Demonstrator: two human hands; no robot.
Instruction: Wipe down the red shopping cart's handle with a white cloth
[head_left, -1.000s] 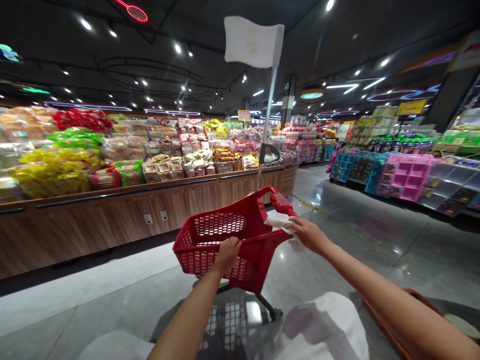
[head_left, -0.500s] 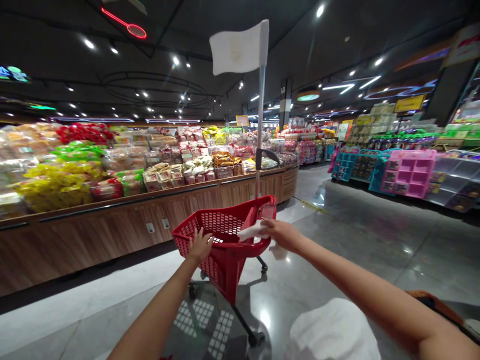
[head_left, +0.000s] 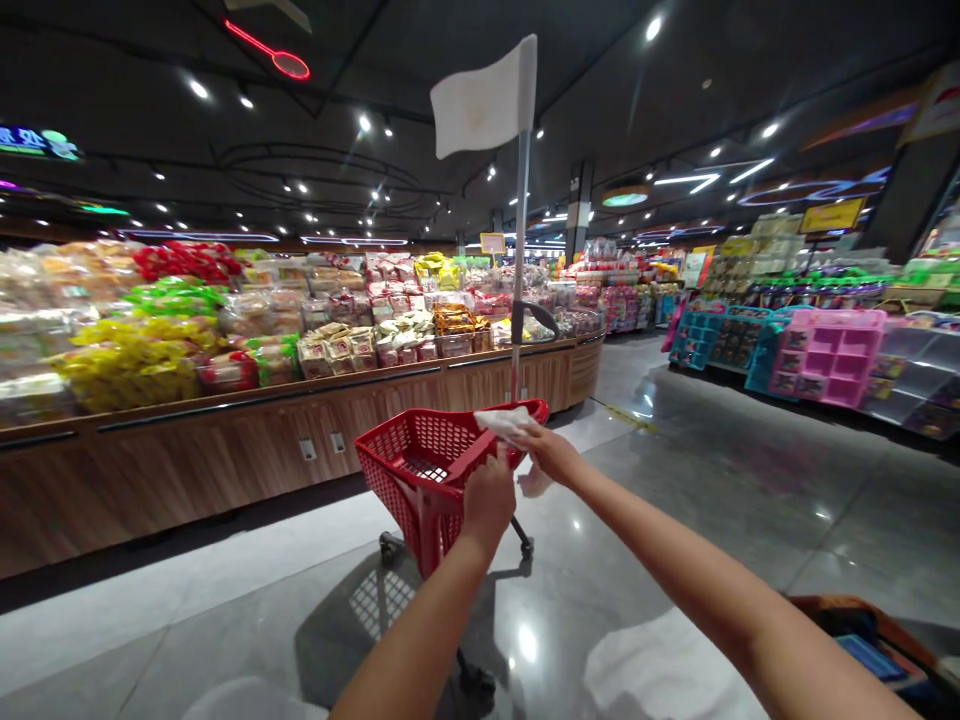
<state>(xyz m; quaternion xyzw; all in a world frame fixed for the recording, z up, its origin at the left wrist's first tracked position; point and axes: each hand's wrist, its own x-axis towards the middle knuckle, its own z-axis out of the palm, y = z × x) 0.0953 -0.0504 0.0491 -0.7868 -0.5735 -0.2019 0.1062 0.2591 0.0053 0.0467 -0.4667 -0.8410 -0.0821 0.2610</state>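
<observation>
In front of me stands a red plastic shopping cart (head_left: 431,515) on dark wheeled legs, its basket walls pierced with small holes. My left hand (head_left: 489,497) is closed at the handle end of the cart; its fingertips are partly hidden. My right hand (head_left: 556,456) pinches a crumpled white cloth or tissue (head_left: 502,424) over the right side of the handle, just above the left hand. A clear pole (head_left: 522,220) with a white flag (head_left: 480,105) rises from the cart, and a dark loop (head_left: 538,322) is fixed partway up it.
A long wood-panelled display counter (head_left: 247,455) heaped with packaged food runs behind the cart. Pink storage racks (head_left: 832,345) stand at the right. Glossy grey floor (head_left: 675,500) lies between. A dark bag-like item with orange trim (head_left: 847,610) is at the lower right.
My left hand has moved right, from the basket's near side to the handle end. The cloth in my right hand has shifted slightly up, and the cart appears turned.
</observation>
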